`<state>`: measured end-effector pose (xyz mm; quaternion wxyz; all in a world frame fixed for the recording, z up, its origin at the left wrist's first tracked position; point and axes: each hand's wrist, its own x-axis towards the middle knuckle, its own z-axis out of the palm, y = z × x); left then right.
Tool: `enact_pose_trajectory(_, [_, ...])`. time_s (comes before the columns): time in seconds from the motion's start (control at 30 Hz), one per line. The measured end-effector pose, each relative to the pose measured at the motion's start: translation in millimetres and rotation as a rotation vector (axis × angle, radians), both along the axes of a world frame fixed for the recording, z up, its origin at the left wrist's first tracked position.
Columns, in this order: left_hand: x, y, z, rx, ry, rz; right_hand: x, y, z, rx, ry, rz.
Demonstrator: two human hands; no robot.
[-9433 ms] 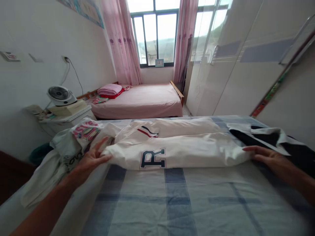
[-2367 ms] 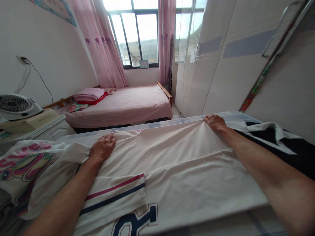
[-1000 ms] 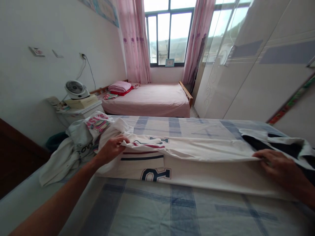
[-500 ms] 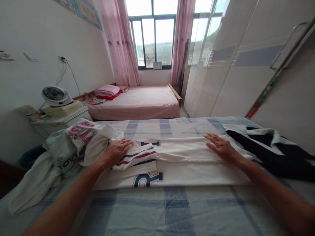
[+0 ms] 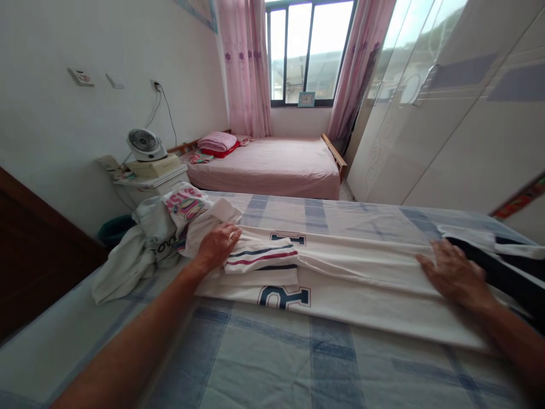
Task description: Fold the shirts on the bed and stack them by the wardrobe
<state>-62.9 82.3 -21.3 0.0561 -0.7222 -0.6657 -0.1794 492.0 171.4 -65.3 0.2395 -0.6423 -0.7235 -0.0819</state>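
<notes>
A white shirt (image 5: 361,278) with navy letters and a red-and-navy striped sleeve lies folded lengthwise across the blue checked bed (image 5: 272,363). My left hand (image 5: 218,244) lies flat and open on its left end, beside the striped sleeve. At the shirt's right end my right hand (image 5: 453,275) rests flat, fingers spread, pressing the cloth down.
A heap of light clothes (image 5: 149,238) with a pink printed one lies at the bed's left edge. A black and white garment (image 5: 506,267) lies at the right. Beyond stand a pink bed (image 5: 272,165), a fan (image 5: 145,145) on a small stand, and white wardrobe doors (image 5: 447,113).
Both hands slid outward along the folded shirt, the right one to its right end. The far half had been folded over toward me a second ago. The camera turned a little to the left.
</notes>
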Motion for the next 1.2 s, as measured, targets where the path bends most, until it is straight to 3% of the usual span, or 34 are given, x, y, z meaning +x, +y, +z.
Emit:
enact_pose_trajectory(0.1, [13.8,-28.4,23.8,-0.103,0.023,0.135,-56.2,-21.2,29.0,-0.050,0.074,0.097])
enact_pose_trajectory(0.2, [21.9,-48.2,33.5,-0.262,-0.013,0.184,-128.6,-45.9,49.3,-0.206,0.260,0.303])
enact_pose_trajectory(0.33, [22.5,-52.8,26.9,-0.343,-0.108,0.233,-214.3,-70.9,55.5,-0.371,0.401,0.478])
enact_pose_trajectory(0.43, [18.6,-49.2,18.0,-0.361,-0.224,0.200,-251.8,-78.1,49.3,-0.402,0.467,0.547])
enact_pose_trajectory(0.57, [14.6,-47.7,9.5,-0.325,-0.373,0.130,-265.7,-76.4,37.6,-0.371,0.516,0.619])
enact_pose_trajectory(0.77, [16.3,-46.3,6.5,-0.068,-0.629,0.086,-260.5,-72.0,30.5,-0.466,0.660,0.728])
enact_pose_trajectory(0.93, [24.2,-45.3,4.5,-0.183,-1.034,-0.042,-261.8,-77.3,35.8,-0.494,0.788,0.838])
enact_pose_trajectory(1.07, [27.6,-44.4,0.5,-0.114,-1.190,-0.211,-263.4,-82.4,41.6,-0.523,0.851,0.881])
enact_pose_trajectory(1.2, [26.2,-43.5,-1.4,-0.102,-1.199,-0.129,-263.1,-86.2,43.0,-0.568,0.913,0.856])
